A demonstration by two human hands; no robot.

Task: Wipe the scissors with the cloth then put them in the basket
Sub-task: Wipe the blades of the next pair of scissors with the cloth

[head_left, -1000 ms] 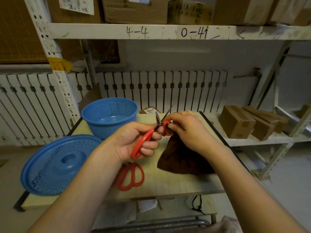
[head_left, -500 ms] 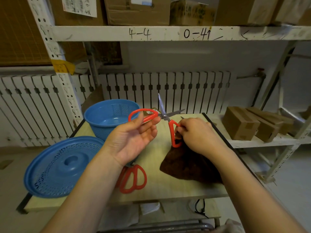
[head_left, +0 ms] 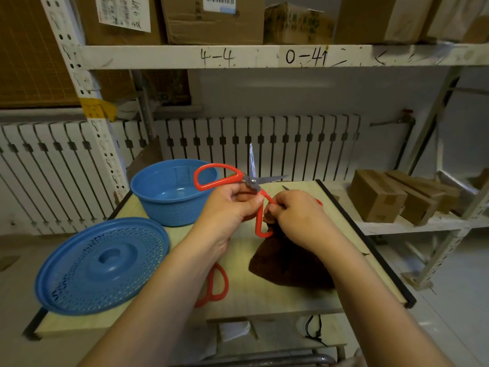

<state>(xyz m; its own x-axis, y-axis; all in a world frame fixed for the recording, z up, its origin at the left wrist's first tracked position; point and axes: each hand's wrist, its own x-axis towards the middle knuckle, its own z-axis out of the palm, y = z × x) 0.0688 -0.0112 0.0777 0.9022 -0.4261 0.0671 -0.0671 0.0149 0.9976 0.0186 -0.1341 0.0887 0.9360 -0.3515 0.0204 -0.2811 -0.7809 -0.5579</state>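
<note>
My left hand holds red-handled scissors near the pivot, blades spread wide, one pointing up and one to the right. One handle loop hangs over the blue basket. My right hand pinches the brown cloth round the lower handle of these scissors. The cloth's loose end lies on the wooden table. A second pair of red scissors lies on the table, partly hidden under my left forearm. Behind my right hand a third pair shows only a blade tip and a bit of red.
A blue perforated lid lies at the table's left front, overhanging the edge. White shelving posts stand at left and right. Cardboard boxes sit on a low shelf to the right. A radiator runs along the back wall.
The scissors went from nearly closed to wide open. My left hand shifted from the handles toward the pivot, and my right hand moved the cloth onto the lower handle.
</note>
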